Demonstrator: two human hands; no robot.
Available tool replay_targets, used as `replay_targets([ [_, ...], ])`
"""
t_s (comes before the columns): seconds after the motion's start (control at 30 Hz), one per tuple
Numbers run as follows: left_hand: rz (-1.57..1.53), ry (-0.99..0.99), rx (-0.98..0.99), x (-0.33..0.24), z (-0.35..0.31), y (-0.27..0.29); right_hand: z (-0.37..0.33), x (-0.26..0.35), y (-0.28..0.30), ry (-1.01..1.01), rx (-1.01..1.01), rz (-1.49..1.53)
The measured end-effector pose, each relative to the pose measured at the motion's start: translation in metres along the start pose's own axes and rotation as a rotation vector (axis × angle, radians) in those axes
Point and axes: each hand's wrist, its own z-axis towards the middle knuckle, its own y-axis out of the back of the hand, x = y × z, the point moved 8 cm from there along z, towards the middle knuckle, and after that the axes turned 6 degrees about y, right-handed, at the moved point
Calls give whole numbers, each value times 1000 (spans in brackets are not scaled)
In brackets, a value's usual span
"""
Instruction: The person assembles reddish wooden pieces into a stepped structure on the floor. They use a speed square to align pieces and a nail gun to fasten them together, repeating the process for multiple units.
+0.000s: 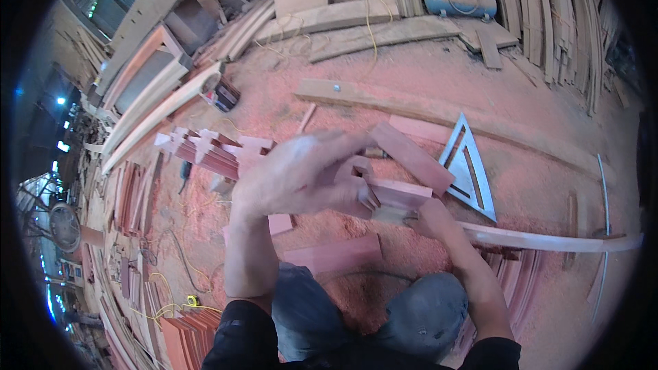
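My left hand [301,171] reaches in from the lower left, its fingers bent and thumb lowered round a notched reddish wood piece [404,192]. The piece lies roughly level above the ground, in front of my knees. At its right end, my right hand [433,218] is closed on the lower edge; some of its fingers are hidden beneath the wood. Just beyond the piece a flat reddish board [415,157] lies at a slant. Beside that board rests a silver triangular set square [460,171] with long slots. A loose reddish board [336,253] lies nearer my knees.
Stacked notched pieces [205,151] stand left. A long beam [439,113] crosses beyond the set square; a pale strip [548,238] extends right. Near left are a yellow tape measure [192,299] and stacked boards [192,339]. A blue air compressor [459,0] stands at the back. Reddish sawdust covers the ground.
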Motion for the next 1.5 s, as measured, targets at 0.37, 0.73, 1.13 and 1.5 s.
replay_targets([
  [0.37,240,-101,102,-30,33,-13,-9,19,22,24,14,42],
  [0.73,400,286,1425,218,87,-212,-8,10,9,41,-58,82],
  [1.13,-129,295,1513,221,69,-340,-5,9,9,8,92,269],
  [1.5,-39,123,1278,202,44,-355,-8,17,13,90,-68,283],
])
